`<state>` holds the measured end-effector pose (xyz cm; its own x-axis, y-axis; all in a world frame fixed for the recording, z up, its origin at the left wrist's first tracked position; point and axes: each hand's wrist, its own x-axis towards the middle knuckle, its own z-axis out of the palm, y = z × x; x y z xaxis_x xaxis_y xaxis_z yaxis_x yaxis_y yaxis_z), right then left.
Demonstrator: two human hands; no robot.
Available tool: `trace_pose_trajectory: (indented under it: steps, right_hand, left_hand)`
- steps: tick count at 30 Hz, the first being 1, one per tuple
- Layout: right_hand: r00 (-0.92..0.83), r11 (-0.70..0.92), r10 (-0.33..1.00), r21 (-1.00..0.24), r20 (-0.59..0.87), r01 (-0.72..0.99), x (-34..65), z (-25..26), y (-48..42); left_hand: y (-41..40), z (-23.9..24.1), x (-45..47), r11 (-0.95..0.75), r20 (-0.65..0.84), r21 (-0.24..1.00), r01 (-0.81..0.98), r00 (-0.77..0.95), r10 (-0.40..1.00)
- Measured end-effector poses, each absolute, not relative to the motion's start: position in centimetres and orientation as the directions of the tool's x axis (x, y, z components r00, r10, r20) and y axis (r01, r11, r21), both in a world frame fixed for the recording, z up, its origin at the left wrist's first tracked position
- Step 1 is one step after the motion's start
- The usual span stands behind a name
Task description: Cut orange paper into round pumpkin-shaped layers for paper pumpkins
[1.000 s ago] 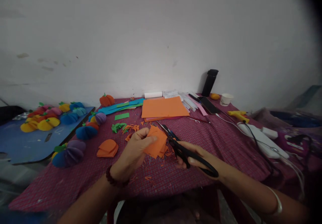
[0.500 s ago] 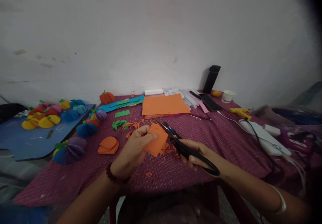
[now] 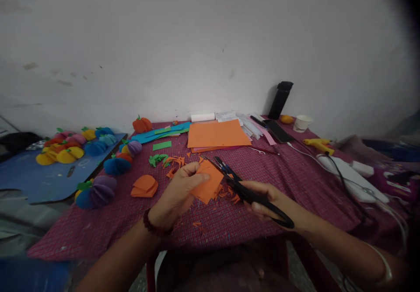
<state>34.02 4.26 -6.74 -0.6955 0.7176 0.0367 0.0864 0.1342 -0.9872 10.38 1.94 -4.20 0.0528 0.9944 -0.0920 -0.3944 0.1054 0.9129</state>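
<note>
Between thumb and fingers, my left hand (image 3: 185, 182) pinches a small stack of orange paper pieces (image 3: 210, 185) above the table. My right hand (image 3: 262, 198) is wrapped round the handles of black scissors (image 3: 252, 196). The scissor blades lie along the upper right edge of the orange paper, and I cannot tell whether they touch it. Orange paper scraps (image 3: 226, 191) are scattered on the cloth beneath. To the left of my left hand sits a pile of rounded orange paper cutouts (image 3: 144, 186). Green paper scraps (image 3: 158, 160) lie farther back.
Large orange sheets (image 3: 219, 133) lie at the back, beside blue paper strips (image 3: 160, 131). Colourful paper pumpkins (image 3: 98, 191) stand on the left and on a blue board (image 3: 19, 174). To the right are a phone (image 3: 278, 131), a paper cup (image 3: 302, 123), a yellow glue gun (image 3: 318, 144) and cables.
The camera view has shifted slightly, so the table things appear a little farther right. Both hands keep their hold on the paper and scissors, which have barely moved against each other.
</note>
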Motion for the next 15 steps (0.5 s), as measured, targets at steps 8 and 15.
trace_pose_trajectory:
  steps: [8,15]
  right_hand:
    - [-0.721,0.129,0.689,-0.967,-0.072,0.220,35.2,-6.3,4.5]
    - [-0.773,0.034,0.625,-0.985,-0.109,0.166,35.5,-6.3,4.4]
  left_hand:
    - [1.8,-4.5,10.2,0.130,-0.097,0.925,-0.356,0.108,0.989]
    - [1.8,-4.9,10.6,0.136,-0.109,0.951,-0.279,0.110,0.988]
